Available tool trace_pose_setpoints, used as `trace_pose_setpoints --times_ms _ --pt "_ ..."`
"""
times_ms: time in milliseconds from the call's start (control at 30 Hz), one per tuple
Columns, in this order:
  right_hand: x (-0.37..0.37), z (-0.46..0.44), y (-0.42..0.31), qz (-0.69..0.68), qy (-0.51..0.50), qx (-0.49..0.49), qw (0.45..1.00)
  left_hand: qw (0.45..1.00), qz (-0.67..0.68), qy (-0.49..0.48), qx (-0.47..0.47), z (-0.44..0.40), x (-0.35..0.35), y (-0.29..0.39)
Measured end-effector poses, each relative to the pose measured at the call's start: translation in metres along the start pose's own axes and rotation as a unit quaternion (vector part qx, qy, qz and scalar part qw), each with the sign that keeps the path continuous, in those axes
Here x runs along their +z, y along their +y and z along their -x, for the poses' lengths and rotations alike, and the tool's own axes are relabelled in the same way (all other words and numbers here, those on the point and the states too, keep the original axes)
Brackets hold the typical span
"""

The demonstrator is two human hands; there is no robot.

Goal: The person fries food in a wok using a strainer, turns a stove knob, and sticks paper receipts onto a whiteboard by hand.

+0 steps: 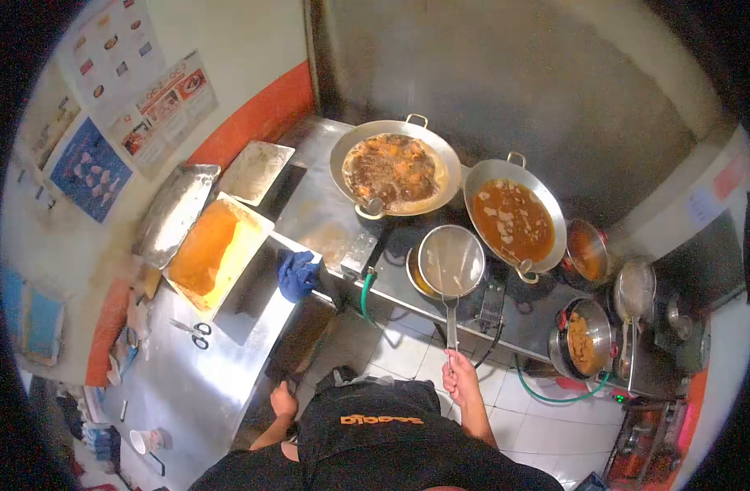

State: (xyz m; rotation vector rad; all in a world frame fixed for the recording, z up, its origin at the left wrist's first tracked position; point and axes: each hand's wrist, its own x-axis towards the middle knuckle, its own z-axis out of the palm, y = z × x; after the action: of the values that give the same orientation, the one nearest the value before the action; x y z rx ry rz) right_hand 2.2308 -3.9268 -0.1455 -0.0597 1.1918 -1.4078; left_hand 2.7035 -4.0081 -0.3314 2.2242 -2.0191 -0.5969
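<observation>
My right hand point(459, 379) is wrapped around the long handle of a round mesh strainer point(451, 262). The strainer's bowl lies over a pot point(413, 277), hiding most of it. Behind it, a wide two-handled wok point(340, 155) holds browned pieces in bubbling oil. To its right stands a second wok point(480, 173), with pale bits floating in brown oil. My left hand point(284, 401) hangs low beside the steel table point(187, 385), its fingers curled with nothing visible in them.
On the left table are a tray point(264, 225) of orange powder, a blue cloth point(297, 276), scissors point(197, 331) and a cup point(146, 441). A bowl point(606, 335) of fried pieces and another strainer point(637, 286) stand right. Green hoses point(547, 399) run below the stove.
</observation>
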Motion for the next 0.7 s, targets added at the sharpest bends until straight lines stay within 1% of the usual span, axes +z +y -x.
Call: trace_pose_setpoints --times_ms 100,133,233,267,300,333,400,433,467,500,533,567,633,700 --pt "0.047 0.015 -0.019 -0.034 0.002 -0.025 0.999 1.000 -0.005 -0.017 0.014 0.004 0.016 -0.038" --pt "0.059 0.013 -0.030 -0.038 -0.049 -0.061 0.996 0.994 -0.021 -0.090 -0.059 0.003 0.012 -0.035" --pt "0.108 -0.016 -0.080 -0.005 0.013 -0.114 0.993 0.990 -0.027 -0.110 -0.088 -0.002 0.027 -0.044" --pt "0.125 -0.031 -0.101 0.008 0.034 -0.124 0.992 0.992 -0.024 -0.095 -0.075 -0.002 0.029 -0.043" --pt "0.136 -0.053 -0.119 0.049 0.040 -0.156 0.986 0.995 -0.023 -0.079 -0.063 -0.001 0.022 -0.032" --pt "0.138 -0.082 -0.135 0.080 0.019 -0.195 0.977 0.996 -0.022 -0.065 -0.052 0.002 0.013 -0.021" --pt "0.147 -0.144 -0.169 0.232 0.043 -0.227 0.945 0.996 0.011 -0.030 -0.081 0.002 -0.011 0.008" --pt "0.166 -0.165 -0.182 0.259 0.106 -0.238 0.930 0.995 0.028 -0.009 -0.096 0.004 -0.019 0.018" --pt "0.174 -0.197 -0.192 0.256 0.155 -0.231 0.926 0.992 0.041 -0.008 -0.117 0.007 -0.022 0.023" --pt "0.174 -0.234 -0.198 0.299 0.200 -0.254 0.898 0.989 0.054 -0.007 -0.139 0.008 -0.023 0.028" --pt "0.160 -0.287 -0.206 0.435 0.251 -0.270 0.822 0.985 0.069 -0.004 -0.160 0.008 -0.025 0.033" --pt "0.175 -0.294 -0.208 0.401 0.270 -0.324 0.813 0.983 0.082 0.004 -0.164 0.012 -0.030 0.037" --pt "0.176 -0.341 -0.213 0.430 0.298 -0.256 0.813 0.978 0.111 0.017 -0.175 0.029 -0.031 0.042" --pt "0.178 -0.376 -0.209 0.430 0.288 -0.214 0.828 0.982 0.102 0.029 -0.157 0.036 0.033 -0.007"
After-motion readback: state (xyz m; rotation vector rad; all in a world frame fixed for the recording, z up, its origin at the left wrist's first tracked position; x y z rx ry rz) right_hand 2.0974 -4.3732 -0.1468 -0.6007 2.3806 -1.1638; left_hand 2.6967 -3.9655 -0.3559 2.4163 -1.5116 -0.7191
